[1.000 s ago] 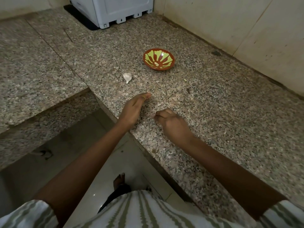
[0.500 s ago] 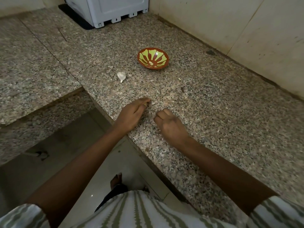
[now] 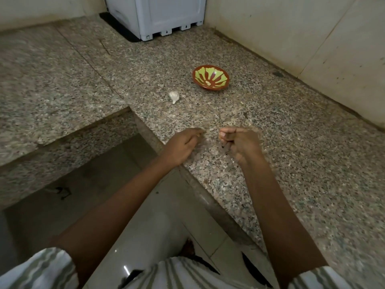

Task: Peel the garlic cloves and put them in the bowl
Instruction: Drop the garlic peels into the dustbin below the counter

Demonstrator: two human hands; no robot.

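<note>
Knuckles bunched, the right hand [image 3: 239, 142] makes a fist over the tabletop [image 3: 291, 163]; the left hand [image 3: 181, 144] lies slack, fingers loosely out, at its edge. Beyond them the garlic [image 3: 174, 97] sits unpeeled near the bowl [image 3: 210, 77].

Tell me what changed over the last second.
The right hand moved forward level with the left hand, fingers curled tighter. Blur hides whether either hand holds anything. The white garlic bulb, the red-and-green patterned bowl and the speckled granite counter look unchanged.
</note>
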